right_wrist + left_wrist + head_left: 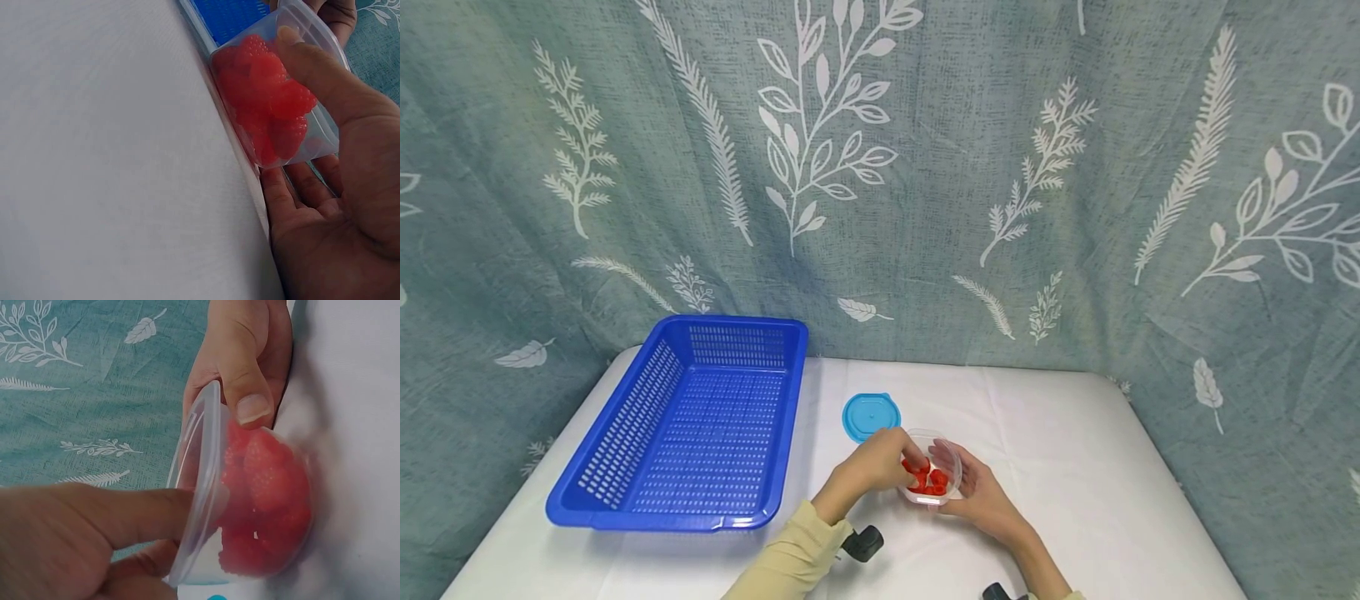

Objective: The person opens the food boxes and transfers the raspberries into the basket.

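Observation:
A clear plastic container (pixel 957 477) stands on the white table, with several red raspberries (pixel 265 500) in its bottom. My right hand (pixel 988 502) grips it from the right; in the right wrist view the thumb (pixel 319 72) lies along its wall, with the other fingers on the far side. From the left, my left hand (pixel 880 462) reaches over the rim, its fingers (pixel 156 512) inside the container at the raspberries. Wall and fingers partly hide the contact, so whether a berry is pinched cannot be told. Just behind lies a round blue lid (pixel 871 415).
A large blue plastic basket (pixel 793 400) with slotted walls stands on the left of the table (pixel 1075 433). Behind the table hangs a green curtain (pixel 925 208) with white leaf prints. Dark wrist devices (pixel 862 543) sit at both wrists.

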A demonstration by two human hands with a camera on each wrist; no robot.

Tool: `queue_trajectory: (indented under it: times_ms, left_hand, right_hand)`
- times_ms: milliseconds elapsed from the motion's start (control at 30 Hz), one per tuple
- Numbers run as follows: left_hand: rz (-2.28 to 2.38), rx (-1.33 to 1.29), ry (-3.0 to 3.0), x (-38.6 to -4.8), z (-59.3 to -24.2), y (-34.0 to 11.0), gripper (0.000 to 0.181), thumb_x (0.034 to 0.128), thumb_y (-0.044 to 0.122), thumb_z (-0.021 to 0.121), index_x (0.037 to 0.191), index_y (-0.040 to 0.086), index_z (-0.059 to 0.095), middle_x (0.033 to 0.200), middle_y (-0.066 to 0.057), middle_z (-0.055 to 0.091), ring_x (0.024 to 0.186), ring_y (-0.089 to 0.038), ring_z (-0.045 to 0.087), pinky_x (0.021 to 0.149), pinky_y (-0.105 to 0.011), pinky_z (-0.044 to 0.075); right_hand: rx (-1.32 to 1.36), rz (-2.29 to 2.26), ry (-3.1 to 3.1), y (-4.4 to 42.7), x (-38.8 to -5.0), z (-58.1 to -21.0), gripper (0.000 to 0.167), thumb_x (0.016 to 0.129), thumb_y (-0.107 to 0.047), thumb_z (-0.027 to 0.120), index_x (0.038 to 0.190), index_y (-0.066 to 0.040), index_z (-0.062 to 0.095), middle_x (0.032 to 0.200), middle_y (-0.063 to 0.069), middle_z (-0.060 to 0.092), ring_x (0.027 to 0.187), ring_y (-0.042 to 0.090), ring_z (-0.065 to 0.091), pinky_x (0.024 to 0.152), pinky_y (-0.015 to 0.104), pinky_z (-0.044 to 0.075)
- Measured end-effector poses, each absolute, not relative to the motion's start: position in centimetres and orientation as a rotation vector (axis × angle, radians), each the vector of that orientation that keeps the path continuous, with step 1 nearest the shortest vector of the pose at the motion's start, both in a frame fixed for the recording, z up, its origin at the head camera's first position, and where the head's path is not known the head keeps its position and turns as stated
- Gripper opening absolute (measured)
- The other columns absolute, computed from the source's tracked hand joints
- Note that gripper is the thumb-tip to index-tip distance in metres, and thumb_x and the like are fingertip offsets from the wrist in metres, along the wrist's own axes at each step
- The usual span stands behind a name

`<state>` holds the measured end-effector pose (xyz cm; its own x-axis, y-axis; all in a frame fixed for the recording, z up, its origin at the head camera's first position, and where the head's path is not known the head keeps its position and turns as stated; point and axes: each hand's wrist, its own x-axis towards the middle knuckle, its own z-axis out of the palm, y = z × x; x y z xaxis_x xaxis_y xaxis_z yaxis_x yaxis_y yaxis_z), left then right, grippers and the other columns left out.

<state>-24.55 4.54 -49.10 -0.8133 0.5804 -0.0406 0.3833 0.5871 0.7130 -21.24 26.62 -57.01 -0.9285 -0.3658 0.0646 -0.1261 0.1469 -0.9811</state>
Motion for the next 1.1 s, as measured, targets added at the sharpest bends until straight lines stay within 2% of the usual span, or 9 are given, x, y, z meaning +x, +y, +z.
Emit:
queue_trajectory:
  times_ms: [333, 467, 633, 867, 1100]
  left_hand:
    - [0.878, 0.844, 2.622, -24.1, -48.8, 4.6, 0.007, 0.0832, 0.008, 0.082, 0.090, 0.011, 0.082, 0.083, 0.007, 0.074, 0.068, -0.003, 0.052, 0.062, -0.019, 0.045]
    - [0.832, 0.888, 2.642, -24.1, -48.9, 4.5, 0.005, 0.0839, 0.012, 0.083, 0.088, 0.013, 0.080, 0.077, 0.010, 0.068, 0.066, -0.003, 0.050, 0.061, -0.020, 0.044]
    - [0.866, 0.909, 2.624, -24.1, -49.2, 4.3, 0.005, 0.0850, 0.012, 0.082, 0.089, 0.012, 0.080, 0.077, 0.011, 0.067, 0.065, -0.003, 0.049, 0.060, -0.019, 0.044]
    - [0.971, 0.937, 2.584, -24.2, -50.0, 4.0, 0.009, 0.0867, 0.017, 0.082, 0.092, 0.013, 0.076, 0.082, 0.011, 0.068, 0.072, -0.004, 0.054, 0.066, -0.019, 0.046]
    - [1.007, 0.961, 2.571, -24.1, -50.6, 3.9, 0.015, 0.0884, 0.020, 0.081, 0.100, 0.012, 0.078, 0.093, 0.010, 0.073, 0.081, -0.007, 0.060, 0.073, -0.019, 0.046]
  right_hand:
    - [-0.508, -1.883, 2.219, 26.8, -21.3, -57.2, 0.099, 0.075, -0.002, 0.088, 0.157, -0.004, 0.032, 0.160, 0.021, 0.037, 0.149, 0.032, 0.034, 0.109, 0.014, 0.035]
    - [-0.515, -1.882, 2.213, 26.8, -21.2, -57.2, 0.098, 0.076, -0.001, 0.086, 0.157, -0.004, 0.032, 0.160, 0.021, 0.036, 0.148, 0.025, 0.036, 0.110, 0.014, 0.034]
    - [-0.497, -1.873, 2.220, 26.8, -21.2, -57.1, 0.097, 0.076, -0.001, 0.086, 0.157, -0.007, 0.034, 0.160, 0.019, 0.038, 0.147, 0.015, 0.039, 0.110, 0.014, 0.034]
    - [-0.498, -1.862, 2.239, 26.8, -21.2, -57.1, 0.096, 0.076, -0.002, 0.087, 0.156, -0.006, 0.035, 0.159, 0.018, 0.040, 0.148, 0.029, 0.035, 0.109, 0.016, 0.037]
    - [-0.533, -1.871, 2.233, 26.9, -21.2, -57.2, 0.095, 0.076, -0.001, 0.086, 0.156, -0.004, 0.035, 0.158, 0.020, 0.041, 0.148, 0.029, 0.037, 0.109, 0.018, 0.037]
